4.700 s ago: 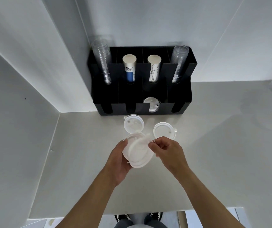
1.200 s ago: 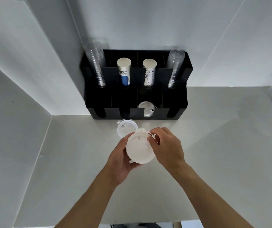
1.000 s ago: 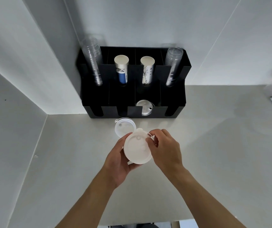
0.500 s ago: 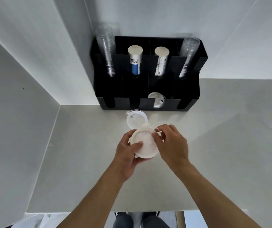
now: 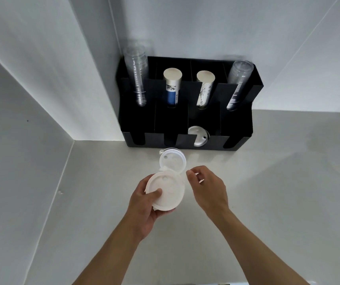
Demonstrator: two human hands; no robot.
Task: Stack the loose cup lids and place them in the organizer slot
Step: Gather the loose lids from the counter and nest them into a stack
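Observation:
My left hand [image 5: 144, 208] grips a stack of white cup lids [image 5: 168, 191] from below, thumb on its top face. My right hand [image 5: 206, 186] hovers just right of the stack, fingers curled and apart, holding nothing. One loose white lid [image 5: 172, 162] lies on the counter beyond the stack, in front of the black organizer [image 5: 241, 130]. A single lid [image 5: 198, 135] sits in the organizer's third front slot.
The organizer stands against the back wall in the left corner. Its rear slots hold two clear cup stacks [image 5: 137, 77] [image 5: 238, 85] and two paper cup stacks [image 5: 171, 87] [image 5: 204, 88]. A wall panel [image 5: 31, 89] borders the pale counter [image 5: 278, 192] on the left.
My right hand has let go of the lid stack and drawn a little to the right. The stack now rests in my left hand alone. Earlier, another loose lid was added to it.

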